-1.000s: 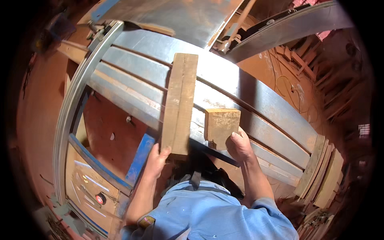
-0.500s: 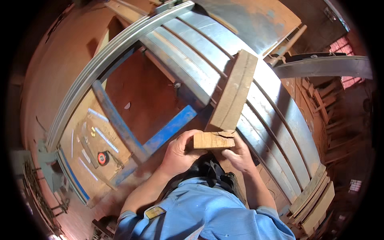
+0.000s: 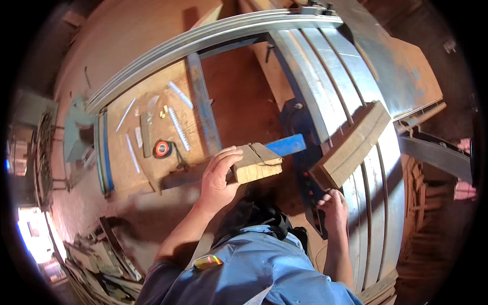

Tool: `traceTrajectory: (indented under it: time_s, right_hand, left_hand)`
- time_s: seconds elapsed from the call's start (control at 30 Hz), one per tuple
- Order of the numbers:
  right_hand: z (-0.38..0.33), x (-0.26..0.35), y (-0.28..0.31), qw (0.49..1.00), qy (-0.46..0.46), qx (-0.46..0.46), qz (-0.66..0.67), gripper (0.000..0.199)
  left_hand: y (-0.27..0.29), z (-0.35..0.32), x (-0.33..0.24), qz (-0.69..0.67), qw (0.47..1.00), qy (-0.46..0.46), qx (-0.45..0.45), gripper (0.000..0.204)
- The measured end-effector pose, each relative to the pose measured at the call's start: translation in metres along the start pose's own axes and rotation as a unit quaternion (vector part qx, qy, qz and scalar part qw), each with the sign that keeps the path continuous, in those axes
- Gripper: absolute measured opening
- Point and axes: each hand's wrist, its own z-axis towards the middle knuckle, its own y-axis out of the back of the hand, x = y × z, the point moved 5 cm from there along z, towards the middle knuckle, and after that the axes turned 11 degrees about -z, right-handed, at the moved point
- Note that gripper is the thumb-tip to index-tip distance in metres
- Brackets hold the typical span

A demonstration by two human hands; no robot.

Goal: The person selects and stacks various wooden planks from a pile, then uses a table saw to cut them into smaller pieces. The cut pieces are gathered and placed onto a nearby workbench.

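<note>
My left hand (image 3: 217, 180) is wrapped round the left end of a short wooden block (image 3: 256, 168). A dark crack runs along the block's top to its ragged right edge. To the right, my right hand (image 3: 334, 206) is closed with curled fingers, apart from the block and just below the near end of a thick wooden beam (image 3: 353, 147). What lies between those fingers, if anything, I cannot make out. The beam rests slantwise on a slotted metal machine table (image 3: 373, 203).
A blue frame bar (image 3: 287, 145) juts out beyond the block. On a plywood board (image 3: 152, 109) at left lie a round orange-and-black tape measure (image 3: 162, 149) and several metal strips. A long metal rail (image 3: 203, 36) spans the far side. Scrap wood (image 3: 101, 259) is piled lower left.
My right hand has let go of the block and moved right, towards the beam's near end. My left hand still holds the block, now tilted. The view has turned left.
</note>
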Motion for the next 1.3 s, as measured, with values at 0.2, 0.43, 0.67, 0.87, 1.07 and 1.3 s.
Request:
traceTrajectory:
  time_s: [0.2, 0.43, 0.67, 0.87, 1.07, 1.3]
  right_hand:
    - [0.025, -0.032, 0.019, 0.996, -0.041, 0.047, 0.059, 0.038]
    - [0.061, -0.045, 0.019, 0.973, -0.04, 0.115, 0.195, 0.061]
    - [0.07, -0.024, 0.021, 0.983, 0.007, 0.105, 0.153, 0.064]
    - [0.07, -0.017, 0.015, 0.974, 0.015, 0.121, 0.189, 0.062]
    - [0.051, 0.011, -0.024, 0.994, 0.007, -0.016, 0.107, 0.072]
    - [0.12, -0.024, -0.038, 0.994, 0.024, 0.08, 0.075, 0.071]
  left_hand:
    - [0.023, -0.033, 0.017, 0.05, 0.992, 0.088, -0.069, 0.052]
    - [0.036, -0.057, 0.011, 0.096, 0.982, 0.123, -0.102, 0.047]
    - [0.054, -0.095, 0.021, -0.049, 0.938, 0.269, -0.213, 0.043]
    - [0.098, -0.125, 0.042, -0.469, 0.713, 0.343, -0.394, 0.042]
    - [0.178, -0.148, 0.06, -0.538, 0.65, 0.304, -0.443, 0.044]
    - [0.28, -0.198, 0.102, -0.514, 0.656, 0.349, -0.429, 0.017]
